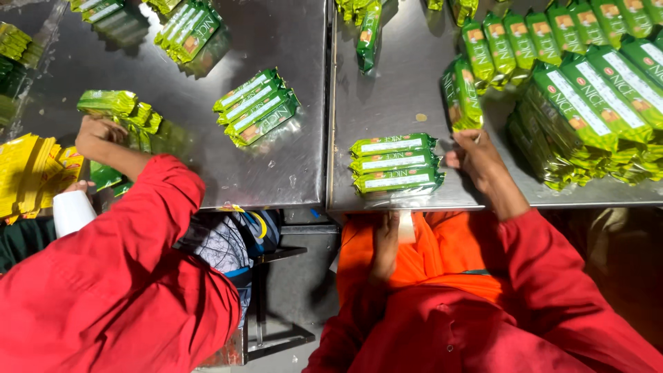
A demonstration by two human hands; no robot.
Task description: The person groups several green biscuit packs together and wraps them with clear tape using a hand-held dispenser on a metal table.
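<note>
Steel surface (276, 166) spans view, seam down middle. Big heap of green biscuit packs (594, 110) at 2 o'clock. Co-worker in red sleeve (124, 276) at 8 o'clock, that hand (97, 137) on green pile (117, 110). Yellow wrappers (31, 176) at 9 o'clock. Wrapped bundle of three packs (395, 164) at centre, near front edge. Right hand (476, 155) just beside bundle at its 3 o'clock, fingers curled, touching standing pack (461, 97); firm pinch: cannot tell. Left hand (385, 245) in lap at 6 o'clock, grip unclear.
</note>
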